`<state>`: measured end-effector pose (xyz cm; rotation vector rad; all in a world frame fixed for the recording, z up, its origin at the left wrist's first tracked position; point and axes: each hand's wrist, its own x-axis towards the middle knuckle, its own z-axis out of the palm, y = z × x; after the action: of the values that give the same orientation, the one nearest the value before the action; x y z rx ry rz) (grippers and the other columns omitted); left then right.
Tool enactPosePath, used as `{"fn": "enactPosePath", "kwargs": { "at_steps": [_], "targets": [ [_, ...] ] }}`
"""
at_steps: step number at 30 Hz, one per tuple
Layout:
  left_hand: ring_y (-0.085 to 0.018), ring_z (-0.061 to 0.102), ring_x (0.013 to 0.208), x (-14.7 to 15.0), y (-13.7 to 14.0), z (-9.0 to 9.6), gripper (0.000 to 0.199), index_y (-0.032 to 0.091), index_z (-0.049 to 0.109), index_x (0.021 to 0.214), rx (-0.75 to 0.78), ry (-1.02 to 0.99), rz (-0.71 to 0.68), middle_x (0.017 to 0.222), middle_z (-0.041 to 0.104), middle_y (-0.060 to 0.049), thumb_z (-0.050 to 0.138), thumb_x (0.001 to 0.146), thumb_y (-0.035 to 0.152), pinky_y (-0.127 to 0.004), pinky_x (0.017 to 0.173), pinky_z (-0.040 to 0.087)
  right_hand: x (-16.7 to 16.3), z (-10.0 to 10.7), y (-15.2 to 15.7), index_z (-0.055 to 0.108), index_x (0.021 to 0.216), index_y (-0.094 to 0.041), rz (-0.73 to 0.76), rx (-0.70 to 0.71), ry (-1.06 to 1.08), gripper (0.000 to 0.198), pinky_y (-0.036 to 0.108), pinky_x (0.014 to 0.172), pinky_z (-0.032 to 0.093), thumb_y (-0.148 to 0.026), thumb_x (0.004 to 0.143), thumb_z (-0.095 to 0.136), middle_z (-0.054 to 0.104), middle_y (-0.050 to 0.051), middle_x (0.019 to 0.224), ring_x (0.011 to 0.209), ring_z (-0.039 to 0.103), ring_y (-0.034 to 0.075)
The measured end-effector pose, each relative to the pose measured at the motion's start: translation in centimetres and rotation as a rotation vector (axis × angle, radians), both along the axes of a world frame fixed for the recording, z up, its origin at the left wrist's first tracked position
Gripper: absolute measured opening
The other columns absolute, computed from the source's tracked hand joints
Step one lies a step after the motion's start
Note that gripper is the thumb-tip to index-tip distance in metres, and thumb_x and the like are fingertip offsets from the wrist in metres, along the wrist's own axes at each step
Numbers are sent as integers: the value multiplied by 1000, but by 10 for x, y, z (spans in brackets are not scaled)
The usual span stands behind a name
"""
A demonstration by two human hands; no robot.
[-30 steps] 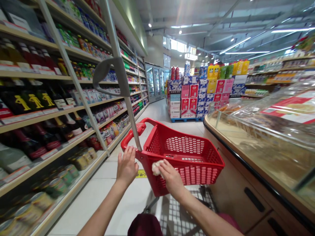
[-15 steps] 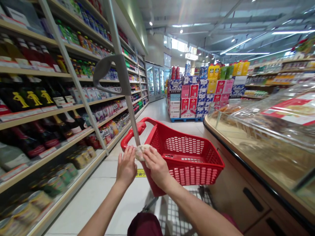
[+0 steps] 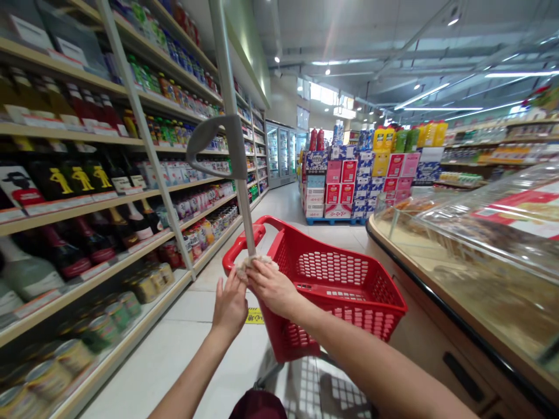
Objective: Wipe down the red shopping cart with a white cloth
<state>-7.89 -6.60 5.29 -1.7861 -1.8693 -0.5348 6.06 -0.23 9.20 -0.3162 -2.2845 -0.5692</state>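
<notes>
A pale, crumpled cloth [image 3: 257, 263] is bunched on the near part of the red cart handle, at the foot of a grey pole [image 3: 247, 218]. My right hand [image 3: 273, 286] is closed over it from above, fingers pressed together. On its other side my left hand [image 3: 230, 302] has its fingertips against the cloth's left edge, fingers bent; its underside is hidden. The red shopping cart [image 3: 336, 295] stands just ahead, its perforated basket to the right of my hands. A grey looped grip [image 3: 220, 148] is fixed higher up the pole.
Shelves of bottles and cans [image 3: 126, 198] run along the left. On the right stands a display counter [image 3: 437, 291] with a glass edge and clear covers. Stacked drink cartons [image 3: 340, 189] rest on a blue pallet ahead. Tiled floor [image 3: 205, 349] lies under the cart.
My right hand has shifted over the cloth toward its upper side, and the cloth is bunched differently. The whole view has swung slightly, so cart and pole appear further right and lower.
</notes>
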Motion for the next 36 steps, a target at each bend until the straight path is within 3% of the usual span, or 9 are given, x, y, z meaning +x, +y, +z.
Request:
{"fn": "enactPosePath", "kwargs": {
  "at_steps": [4,9,11,17,19,25,29,32,36],
  "targets": [
    [-25,29,126,1,-1,2,62,11,41,123,-18,20,-1,130,42,-12,35,62,3,-50,101,22,-8,43,20,54,110,-12,29,86,-151,29,40,100,34,-18,85,42,49,10,123,123,32,22],
    [-23,25,128,6,-5,4,64,11,38,126,-24,13,7,136,34,-11,35,62,4,-49,101,22,-9,110,28,54,112,-12,28,152,53,31,42,102,28,-14,87,35,47,7,127,127,23,23],
    [-23,24,128,7,-5,4,64,11,37,126,-30,3,3,136,34,-11,35,62,4,-49,102,22,-5,98,28,53,112,-14,60,182,49,31,44,101,29,-16,88,35,47,6,127,127,22,25],
    [-25,24,128,5,-4,1,64,8,40,123,-34,-33,2,133,37,-14,40,59,7,-49,101,23,8,13,24,52,113,-15,121,183,-210,29,41,98,35,-17,88,38,48,6,125,124,31,22],
    [-25,24,128,5,-4,0,64,9,40,123,-34,-28,-2,133,38,-13,40,59,7,-49,101,24,5,18,18,56,107,-16,138,149,-204,27,38,96,37,-19,88,37,53,5,119,120,36,21],
    [-24,26,127,8,-7,-2,67,12,35,127,17,0,25,133,39,-12,38,60,4,-47,102,22,-18,91,-3,52,113,-21,123,100,-13,30,40,102,29,-20,89,36,48,3,125,126,27,19],
    [-25,25,127,4,-9,-1,64,10,36,126,-2,54,-3,134,36,-13,38,62,5,-49,100,23,-23,76,9,62,94,-15,30,217,-283,20,43,105,24,-18,83,44,57,7,112,121,34,23],
    [-25,26,127,1,-9,-1,64,10,36,126,-4,77,-22,134,37,-13,37,63,6,-51,100,22,-18,64,16,57,105,-14,28,280,-329,26,41,103,29,-15,84,40,48,7,124,120,35,22],
    [-24,25,127,3,-8,-1,64,10,35,127,-1,63,-3,136,33,-12,36,63,5,-50,100,22,-14,90,17,41,123,-15,43,257,-256,37,40,98,35,-13,87,29,38,8,133,117,39,21]
  ]
}}
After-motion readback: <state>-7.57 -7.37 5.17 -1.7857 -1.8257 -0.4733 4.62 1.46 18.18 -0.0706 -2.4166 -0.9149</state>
